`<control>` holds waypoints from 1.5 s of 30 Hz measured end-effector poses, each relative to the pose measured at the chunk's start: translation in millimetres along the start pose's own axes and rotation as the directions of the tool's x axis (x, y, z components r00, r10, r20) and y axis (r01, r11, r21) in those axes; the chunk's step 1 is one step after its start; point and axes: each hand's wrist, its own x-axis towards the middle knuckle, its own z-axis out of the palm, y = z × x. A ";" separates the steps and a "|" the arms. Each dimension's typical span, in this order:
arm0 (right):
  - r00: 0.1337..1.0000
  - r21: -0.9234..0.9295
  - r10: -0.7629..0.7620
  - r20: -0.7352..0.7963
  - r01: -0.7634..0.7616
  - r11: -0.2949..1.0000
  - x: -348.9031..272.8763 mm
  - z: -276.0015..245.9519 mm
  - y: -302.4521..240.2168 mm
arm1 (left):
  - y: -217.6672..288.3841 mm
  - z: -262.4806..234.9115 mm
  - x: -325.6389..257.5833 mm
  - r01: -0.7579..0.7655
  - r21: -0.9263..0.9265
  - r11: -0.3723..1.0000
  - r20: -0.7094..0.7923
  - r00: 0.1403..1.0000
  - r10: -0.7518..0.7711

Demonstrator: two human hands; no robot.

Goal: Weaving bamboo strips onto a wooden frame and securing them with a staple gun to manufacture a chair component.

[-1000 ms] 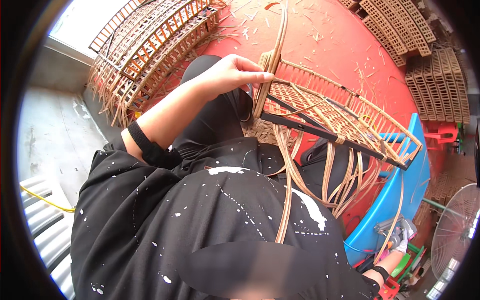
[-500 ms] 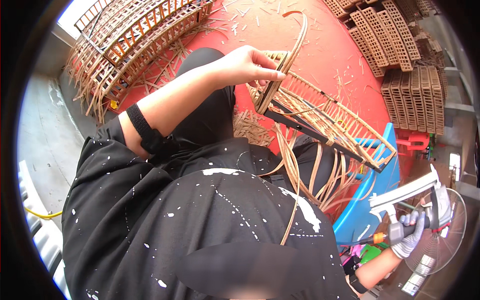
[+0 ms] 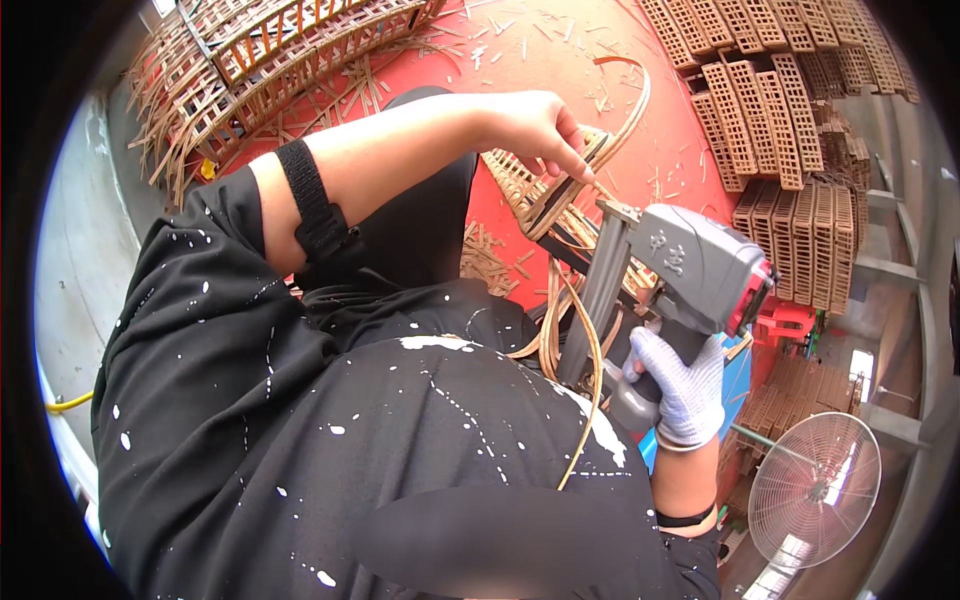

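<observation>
My bare left hand (image 3: pixel 540 130) pinches a tan rattan strip against the upper end of a partly woven frame (image 3: pixel 512 184). The strip's loose end (image 3: pixel 641 100) curls up beyond my fingertips. In my right hand (image 3: pixel 682 385), which wears a white-grey glove, is a grey staple gun (image 3: pixel 700 262). Its nose is close to the frame, just right of my left fingertips; whether it touches cannot be told. The gun's body covers much of the frame. Long loose strips (image 3: pixel 550 320) hang from the frame over my lap and shirt.
Stacks of woven lattice panels (image 3: pixel 795 245) stand on the right. More frames with loose strip ends (image 3: pixel 270 70) lie at the upper left. Strip offcuts (image 3: pixel 490 262) litter the red floor (image 3: pixel 560 60). A round wire fan (image 3: pixel 815 488) is at the lower right, near a blue support (image 3: pixel 735 385).
My right hand has brought the staple gun from the lower right up to the frame, beside my left hand. The left hand keeps its pinch and appears slightly further right and lower.
</observation>
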 end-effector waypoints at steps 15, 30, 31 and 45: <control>0.996 -0.145 0.094 -0.006 -0.093 0.985 10.1 11.0 3.3 | -4.1 2.3 2.9 -0.020 -0.069 0.997 0.009 1.000 0.020; 0.989 -0.134 0.147 0.002 -0.146 0.980 6.6 23.5 -5.2 | -8.9 1.8 6.0 -0.039 -0.056 0.998 0.012 0.999 0.040; 0.990 -0.136 0.140 0.006 -0.138 0.981 6.8 22.8 -4.6 | -9.0 1.8 5.9 -0.039 -0.063 0.997 0.011 0.999 0.040; 0.997 -0.194 0.078 -0.024 -0.081 0.978 7.9 16.9 6.4 | -10.3 2.0 6.2 -0.047 -0.045 0.998 0.010 0.999 0.047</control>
